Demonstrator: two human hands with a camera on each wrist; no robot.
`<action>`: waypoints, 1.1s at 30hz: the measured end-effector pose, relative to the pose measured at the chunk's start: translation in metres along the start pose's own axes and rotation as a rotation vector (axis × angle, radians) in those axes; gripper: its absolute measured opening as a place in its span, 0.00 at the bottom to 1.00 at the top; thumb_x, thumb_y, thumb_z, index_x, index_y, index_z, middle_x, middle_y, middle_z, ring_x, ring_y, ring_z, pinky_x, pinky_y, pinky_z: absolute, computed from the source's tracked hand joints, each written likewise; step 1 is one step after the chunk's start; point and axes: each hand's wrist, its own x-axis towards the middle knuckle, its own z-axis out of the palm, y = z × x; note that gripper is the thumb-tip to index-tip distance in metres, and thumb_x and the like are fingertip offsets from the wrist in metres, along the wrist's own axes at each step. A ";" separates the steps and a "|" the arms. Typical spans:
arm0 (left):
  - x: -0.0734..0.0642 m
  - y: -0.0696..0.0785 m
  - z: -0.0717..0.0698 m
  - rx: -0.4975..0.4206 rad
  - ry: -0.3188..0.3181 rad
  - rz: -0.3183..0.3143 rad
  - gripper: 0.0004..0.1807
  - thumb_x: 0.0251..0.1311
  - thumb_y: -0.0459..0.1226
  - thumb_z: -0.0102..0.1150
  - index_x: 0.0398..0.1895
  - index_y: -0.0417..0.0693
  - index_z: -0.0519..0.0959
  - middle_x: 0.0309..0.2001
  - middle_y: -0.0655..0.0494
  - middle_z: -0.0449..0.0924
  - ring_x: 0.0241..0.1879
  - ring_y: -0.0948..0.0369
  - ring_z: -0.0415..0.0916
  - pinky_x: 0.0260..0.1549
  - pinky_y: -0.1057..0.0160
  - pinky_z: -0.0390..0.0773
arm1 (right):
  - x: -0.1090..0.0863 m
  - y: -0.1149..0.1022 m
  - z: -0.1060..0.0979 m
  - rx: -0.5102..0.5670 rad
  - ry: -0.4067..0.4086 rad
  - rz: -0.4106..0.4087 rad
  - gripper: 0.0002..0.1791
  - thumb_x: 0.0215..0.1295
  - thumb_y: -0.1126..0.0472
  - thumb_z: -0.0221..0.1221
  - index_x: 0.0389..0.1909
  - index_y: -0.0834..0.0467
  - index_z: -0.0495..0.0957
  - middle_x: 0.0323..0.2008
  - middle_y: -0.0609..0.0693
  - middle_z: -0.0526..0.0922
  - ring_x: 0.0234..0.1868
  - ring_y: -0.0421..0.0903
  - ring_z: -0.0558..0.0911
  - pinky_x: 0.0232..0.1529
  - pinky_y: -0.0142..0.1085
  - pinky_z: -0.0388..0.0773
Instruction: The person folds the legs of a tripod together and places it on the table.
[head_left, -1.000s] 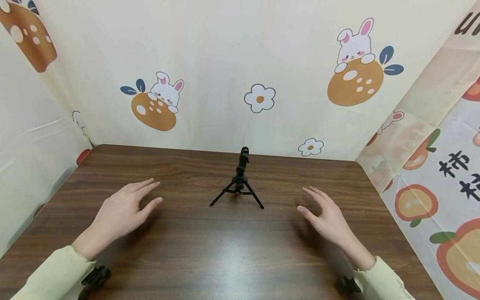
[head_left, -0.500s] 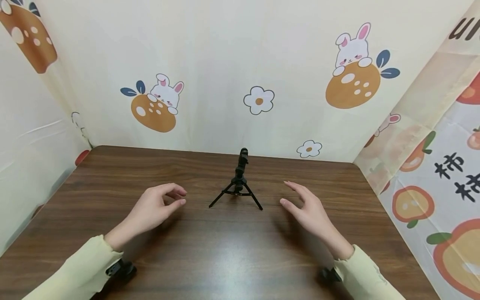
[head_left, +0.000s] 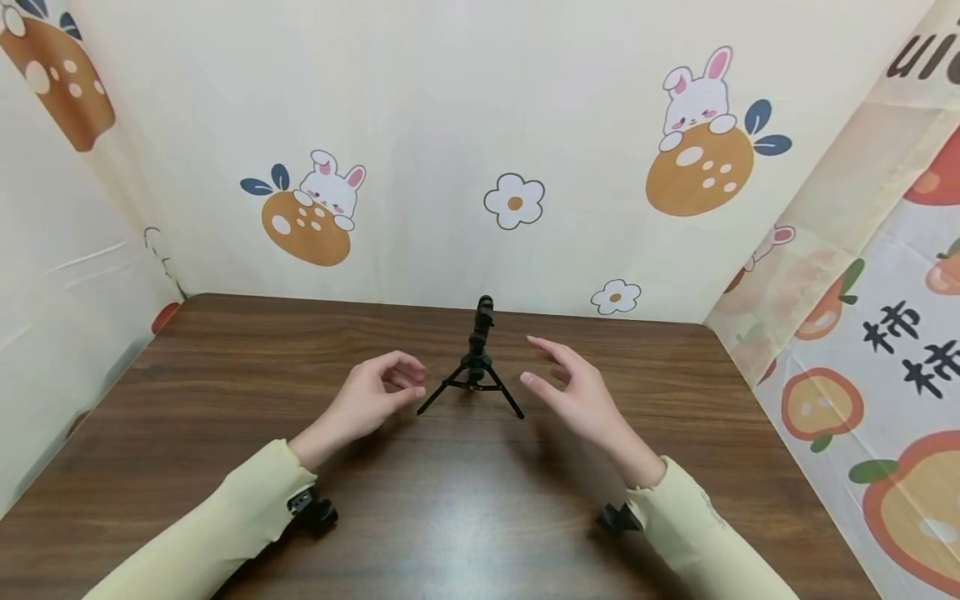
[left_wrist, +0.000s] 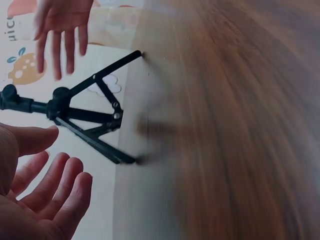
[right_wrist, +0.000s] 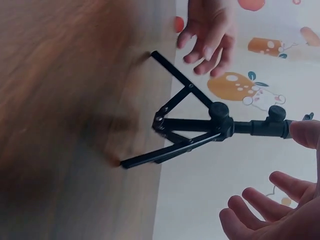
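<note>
A small black tripod (head_left: 477,360) stands upright on the wooden table, its legs spread and a short post on top. Just left of it, my left hand (head_left: 371,396) hovers with relaxed, slightly bent fingers and holds nothing. My right hand (head_left: 577,392) is a little farther off on the other side, fingers parted from the thumb, also with nothing in it. In the left wrist view the tripod (left_wrist: 62,107) shows its folding braces between both hands. The right wrist view shows the tripod's knobs and post (right_wrist: 260,127) close to my right thumb.
The brown wooden table (head_left: 465,492) ends at a pale curtain (head_left: 420,108) printed with rabbits, fruit and flowers. Another printed cloth (head_left: 847,467) hangs along the right side. Black wrist cameras (head_left: 313,512) sit below both sleeves.
Both hands have moved inward toward the tripod from either side, and the left fingers have bent somewhat. The tripod has stayed in place on the table.
</note>
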 end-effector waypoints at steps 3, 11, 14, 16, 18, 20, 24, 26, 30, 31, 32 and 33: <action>0.006 0.002 0.009 -0.009 -0.012 -0.024 0.15 0.59 0.32 0.69 0.49 0.42 0.80 0.43 0.51 0.83 0.39 0.60 0.81 0.38 0.56 0.79 | 0.005 -0.005 0.003 0.029 -0.007 -0.003 0.30 0.68 0.53 0.64 0.69 0.52 0.70 0.65 0.56 0.73 0.65 0.55 0.72 0.62 0.53 0.69; 0.021 0.005 0.028 -0.004 -0.021 -0.062 0.16 0.59 0.36 0.70 0.48 0.41 0.81 0.45 0.49 0.83 0.38 0.61 0.82 0.39 0.55 0.79 | 0.021 -0.019 0.011 0.117 -0.005 -0.027 0.30 0.68 0.54 0.64 0.69 0.52 0.70 0.66 0.49 0.73 0.65 0.50 0.73 0.62 0.52 0.70; 0.026 0.005 0.032 0.013 -0.012 -0.067 0.14 0.59 0.36 0.70 0.46 0.42 0.82 0.43 0.51 0.84 0.37 0.62 0.82 0.38 0.57 0.79 | 0.030 -0.025 0.017 0.163 0.001 -0.051 0.30 0.68 0.57 0.64 0.70 0.54 0.68 0.66 0.52 0.73 0.65 0.51 0.73 0.61 0.52 0.71; 0.028 0.005 0.034 0.046 -0.014 -0.060 0.11 0.60 0.36 0.70 0.45 0.44 0.83 0.41 0.54 0.84 0.36 0.62 0.81 0.37 0.58 0.79 | 0.036 -0.029 0.022 0.206 0.006 -0.071 0.31 0.68 0.60 0.64 0.70 0.57 0.67 0.66 0.55 0.73 0.65 0.53 0.72 0.61 0.52 0.71; 0.030 0.006 0.034 0.091 -0.021 -0.046 0.10 0.61 0.36 0.69 0.44 0.45 0.85 0.40 0.57 0.85 0.36 0.63 0.81 0.37 0.58 0.79 | 0.041 -0.034 0.025 0.244 0.014 -0.089 0.32 0.68 0.63 0.64 0.71 0.58 0.66 0.66 0.57 0.73 0.65 0.54 0.73 0.61 0.53 0.71; 0.031 0.006 0.034 0.139 -0.040 -0.035 0.09 0.61 0.36 0.68 0.44 0.47 0.86 0.40 0.58 0.85 0.35 0.63 0.80 0.36 0.59 0.79 | 0.043 -0.043 0.026 0.273 0.029 -0.108 0.32 0.67 0.66 0.63 0.71 0.61 0.66 0.65 0.59 0.73 0.64 0.56 0.73 0.60 0.54 0.71; 0.033 0.008 0.034 0.190 -0.082 -0.031 0.10 0.62 0.37 0.68 0.45 0.46 0.86 0.40 0.57 0.85 0.35 0.64 0.80 0.36 0.59 0.79 | 0.042 -0.065 0.024 0.296 0.062 -0.151 0.30 0.65 0.71 0.63 0.68 0.65 0.68 0.62 0.64 0.75 0.61 0.59 0.76 0.58 0.56 0.72; 0.033 0.009 0.034 0.197 -0.096 -0.042 0.11 0.61 0.37 0.68 0.46 0.46 0.86 0.40 0.57 0.85 0.35 0.64 0.80 0.35 0.59 0.79 | 0.041 -0.073 0.024 0.297 0.077 -0.180 0.29 0.64 0.73 0.63 0.66 0.68 0.69 0.61 0.66 0.75 0.59 0.60 0.77 0.57 0.57 0.73; 0.033 0.012 0.034 0.210 -0.097 -0.053 0.10 0.62 0.36 0.68 0.45 0.45 0.86 0.39 0.58 0.85 0.35 0.64 0.81 0.36 0.57 0.79 | 0.042 -0.075 0.028 0.282 0.094 -0.222 0.27 0.62 0.75 0.64 0.63 0.69 0.72 0.60 0.66 0.76 0.57 0.61 0.78 0.54 0.58 0.75; 0.033 0.013 0.035 0.216 -0.093 -0.049 0.10 0.62 0.36 0.68 0.45 0.45 0.86 0.39 0.58 0.85 0.35 0.64 0.81 0.37 0.57 0.79 | 0.043 -0.075 0.029 0.275 0.097 -0.226 0.28 0.61 0.75 0.65 0.63 0.68 0.72 0.59 0.65 0.77 0.57 0.60 0.79 0.53 0.57 0.76; 0.034 0.013 0.035 0.221 -0.089 -0.043 0.09 0.62 0.36 0.67 0.44 0.45 0.86 0.39 0.58 0.85 0.35 0.64 0.81 0.38 0.56 0.79 | 0.044 -0.075 0.030 0.268 0.101 -0.231 0.28 0.60 0.76 0.65 0.63 0.68 0.73 0.59 0.65 0.77 0.56 0.60 0.79 0.52 0.56 0.77; 0.034 0.013 0.035 0.226 -0.084 -0.033 0.08 0.63 0.35 0.67 0.44 0.44 0.86 0.39 0.58 0.85 0.36 0.63 0.81 0.39 0.55 0.79 | 0.044 -0.075 0.030 0.265 0.108 -0.236 0.29 0.59 0.76 0.66 0.62 0.67 0.73 0.59 0.65 0.77 0.56 0.60 0.80 0.51 0.55 0.77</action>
